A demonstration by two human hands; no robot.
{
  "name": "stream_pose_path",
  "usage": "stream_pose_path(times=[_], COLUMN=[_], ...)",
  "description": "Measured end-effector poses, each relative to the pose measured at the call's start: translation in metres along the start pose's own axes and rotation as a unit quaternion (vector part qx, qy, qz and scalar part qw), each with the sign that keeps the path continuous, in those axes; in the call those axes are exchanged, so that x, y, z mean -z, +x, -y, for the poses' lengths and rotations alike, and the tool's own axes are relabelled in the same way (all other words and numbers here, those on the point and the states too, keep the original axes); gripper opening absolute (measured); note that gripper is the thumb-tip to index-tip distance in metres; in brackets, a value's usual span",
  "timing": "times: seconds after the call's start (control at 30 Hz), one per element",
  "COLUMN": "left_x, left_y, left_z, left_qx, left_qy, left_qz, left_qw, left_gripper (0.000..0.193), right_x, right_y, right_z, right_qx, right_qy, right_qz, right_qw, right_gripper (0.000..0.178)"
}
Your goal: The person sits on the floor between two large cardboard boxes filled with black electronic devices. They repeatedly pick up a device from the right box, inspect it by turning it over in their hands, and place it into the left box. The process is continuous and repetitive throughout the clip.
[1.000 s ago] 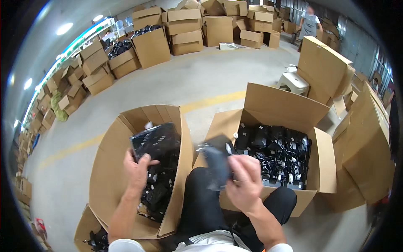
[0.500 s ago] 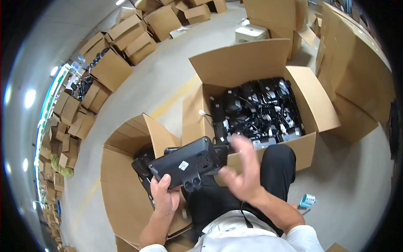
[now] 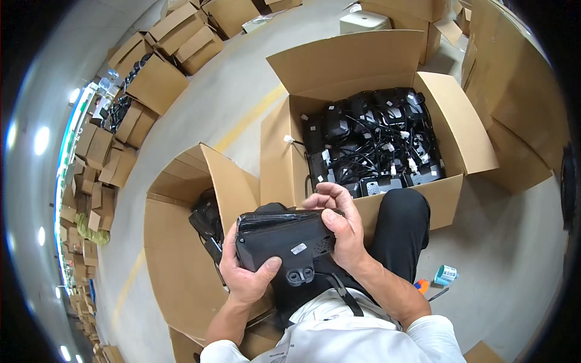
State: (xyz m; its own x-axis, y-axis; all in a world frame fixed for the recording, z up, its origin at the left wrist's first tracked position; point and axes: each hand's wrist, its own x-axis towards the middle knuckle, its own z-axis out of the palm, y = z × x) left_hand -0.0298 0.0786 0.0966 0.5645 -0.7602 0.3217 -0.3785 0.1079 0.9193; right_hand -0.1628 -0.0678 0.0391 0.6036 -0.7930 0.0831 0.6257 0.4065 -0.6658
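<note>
A flat black electronic device (image 3: 281,245) in a plastic housing is held over my lap. A white label, a patch of small holes and a bracket with two round openings show on its face. Glossy black film or a second dark panel runs along its upper edge; I cannot tell which. My left hand (image 3: 247,275) grips the left end, thumb across the face. At the right end my right hand (image 3: 344,233) has its thumb on the upper corner, fingers curled behind and above. A black cable (image 3: 342,287) hangs below the device.
An open carton (image 3: 439,199) full of black devices and cables stands ahead, right of centre. Another open carton (image 3: 175,266) at my left holds black items (image 3: 206,221). A blue tape roll (image 3: 446,275) lies on the floor by my right arm. Stacked cartons (image 3: 157,85) line the far left.
My right hand has come in from the right and now touches the device's right end. The device has turned more level and shifted slightly right. The view has tilted down.
</note>
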Motion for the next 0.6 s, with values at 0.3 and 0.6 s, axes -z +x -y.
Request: stream_pose_path(times=[0.3, 0.6], left_x=[0.009, 0.010], left_y=[0.006, 0.008], left_z=[-0.007, -0.005], left_qx=[0.105, 0.141], left_qy=[-0.090, -0.120], left_qz=[0.041, 0.023], left_qw=[0.989, 0.982], left_gripper=[0.092, 0.080], right_x=[0.018, 0.013], right_y=[-0.023, -0.020], right_z=[0.000, -0.001], right_qx=[-0.060, -0.018], right_qy=[-0.164, -0.201], right_qz=[0.059, 0.069], right_qw=[0.983, 0.977], right_gripper=[0.081, 0.071])
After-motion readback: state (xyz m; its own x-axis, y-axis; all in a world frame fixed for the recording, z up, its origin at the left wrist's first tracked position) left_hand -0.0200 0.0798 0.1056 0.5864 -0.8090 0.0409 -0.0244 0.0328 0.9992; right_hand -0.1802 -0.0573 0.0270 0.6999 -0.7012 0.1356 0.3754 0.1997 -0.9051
